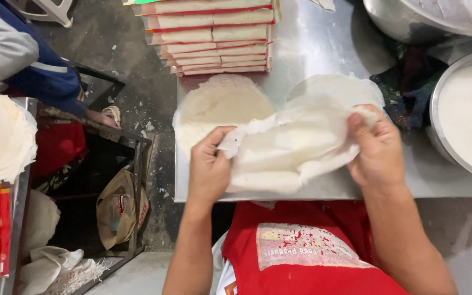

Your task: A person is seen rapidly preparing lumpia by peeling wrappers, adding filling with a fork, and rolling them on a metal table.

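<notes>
Thin white pastry sheet (290, 145), crumpled and folded, above the steel table's near edge

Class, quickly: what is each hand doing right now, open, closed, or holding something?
Left hand: closed, pinching the left edge of a thin white sheet.
Right hand: closed, gripping the same sheet's right edge.

Both hands pinch a thin white wrapper sheet (288, 145) above the steel bench (323, 43): left hand (208, 169) at its left edge, right hand (378, 150) at its right. Round wrapper stacks (219, 104) lie beneath.
</notes>
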